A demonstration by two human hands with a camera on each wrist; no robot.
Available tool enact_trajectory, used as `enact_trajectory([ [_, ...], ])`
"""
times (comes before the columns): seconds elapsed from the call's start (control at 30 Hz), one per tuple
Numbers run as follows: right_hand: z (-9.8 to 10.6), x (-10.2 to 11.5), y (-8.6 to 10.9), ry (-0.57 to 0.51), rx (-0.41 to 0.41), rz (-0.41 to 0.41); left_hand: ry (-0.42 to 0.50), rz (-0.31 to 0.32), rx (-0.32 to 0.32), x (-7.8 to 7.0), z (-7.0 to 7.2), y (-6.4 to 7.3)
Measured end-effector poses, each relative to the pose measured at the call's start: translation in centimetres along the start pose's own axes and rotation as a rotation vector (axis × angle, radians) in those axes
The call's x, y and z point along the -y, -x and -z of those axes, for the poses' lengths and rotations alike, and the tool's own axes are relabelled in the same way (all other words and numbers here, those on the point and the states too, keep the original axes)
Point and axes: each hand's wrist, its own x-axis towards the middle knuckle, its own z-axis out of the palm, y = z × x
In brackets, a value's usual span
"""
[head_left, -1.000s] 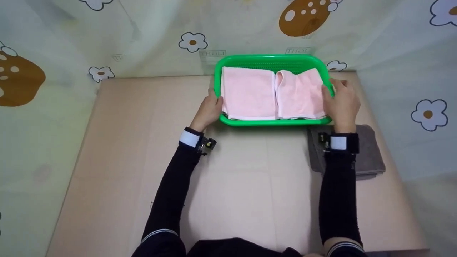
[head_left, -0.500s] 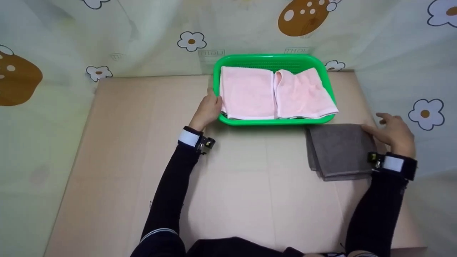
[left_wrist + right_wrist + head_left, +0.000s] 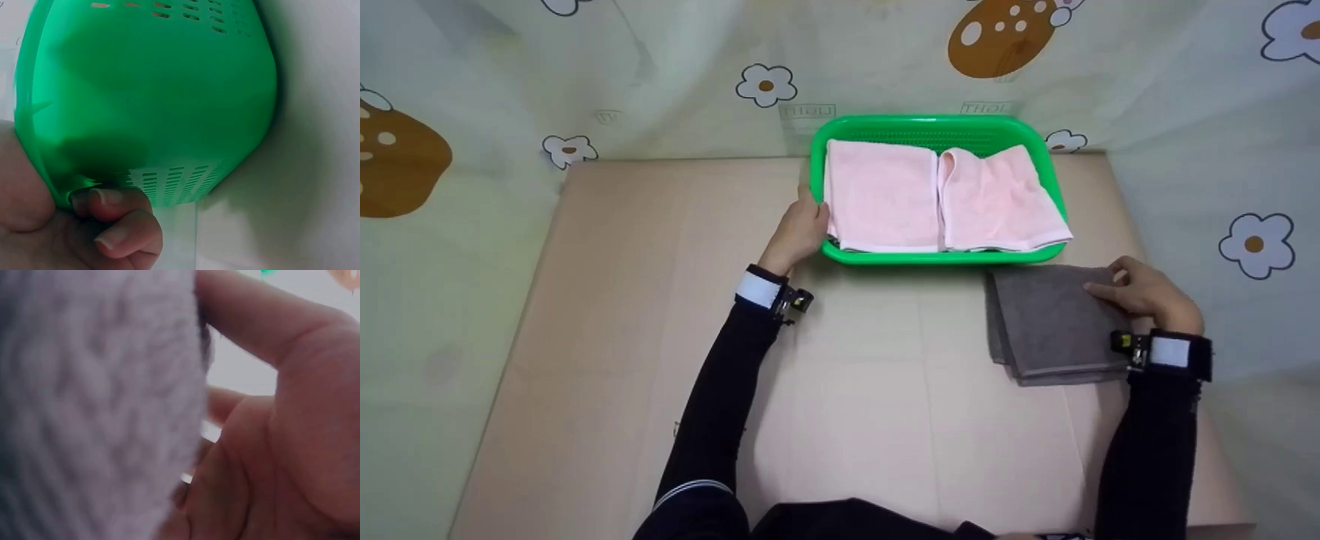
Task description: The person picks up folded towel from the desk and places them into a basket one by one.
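A green plastic basket (image 3: 945,257) with a perforated wall stands at the back of the table. Two folded pink towels (image 3: 883,196) lie side by side in it, the right one's corner reaching over the rim. My left hand (image 3: 798,231) grips the basket's left side, thumb over the rim and fingers curled beneath it in the left wrist view. At the right, my right hand (image 3: 1151,294) pinches the upper right edge of a folded grey towel (image 3: 1057,322), thumb on top. Close up in the right wrist view, the grey towel (image 3: 101,405) fills the left half.
The pale table (image 3: 855,420) ends at a patterned curtain (image 3: 675,82) behind the basket and at both sides. The grey towel lies just in front of the basket's right corner.
My right hand has left the basket's right rim, moved right and down to the grey towel and taken hold of its edge. The towel has shifted slightly left. The left hand stays put.
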Motion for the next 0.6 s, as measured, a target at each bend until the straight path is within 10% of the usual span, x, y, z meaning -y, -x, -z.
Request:
enact_trajectory([
  [0.6, -9.3, 11.3, -1.9, -0.055, -0.101, 0.249, -0.028, -0.016, -0.017, -0.1, 0.1, -0.1],
])
